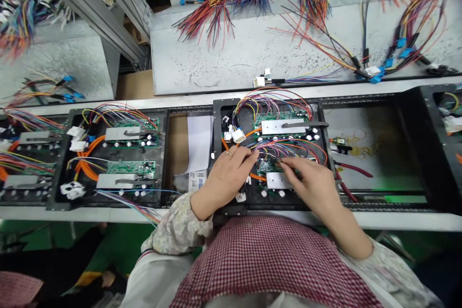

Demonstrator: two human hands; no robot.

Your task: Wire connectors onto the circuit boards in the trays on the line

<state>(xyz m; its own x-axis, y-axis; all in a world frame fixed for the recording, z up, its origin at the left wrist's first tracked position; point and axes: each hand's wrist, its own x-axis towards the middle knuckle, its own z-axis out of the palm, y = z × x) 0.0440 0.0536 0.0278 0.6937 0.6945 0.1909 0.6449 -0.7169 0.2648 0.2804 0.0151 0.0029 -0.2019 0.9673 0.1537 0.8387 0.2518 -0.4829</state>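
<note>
In the head view, my left hand (231,171) is closed at the left end of the lower circuit board, its fingertips on a bundle of colored wires (269,147). My right hand (314,183) pinches with thumb and index finger over the same green circuit board (303,172); what is between those fingertips is too small to make out. A silver heat sink (277,181) lies partly under the right hand. Both boards sit in a black tray (234,107). Above them is the upper board's heat sink (283,126) with a dark clip, and white connectors (234,134) lie to its left.
Another black tray (59,163) with two wired boards stands to the left. Red-handled pliers (353,170) lie to the right of my right hand. Wire bundles (209,14) rest on the metal shelf (216,65) behind. Paper (199,142) lies between the trays.
</note>
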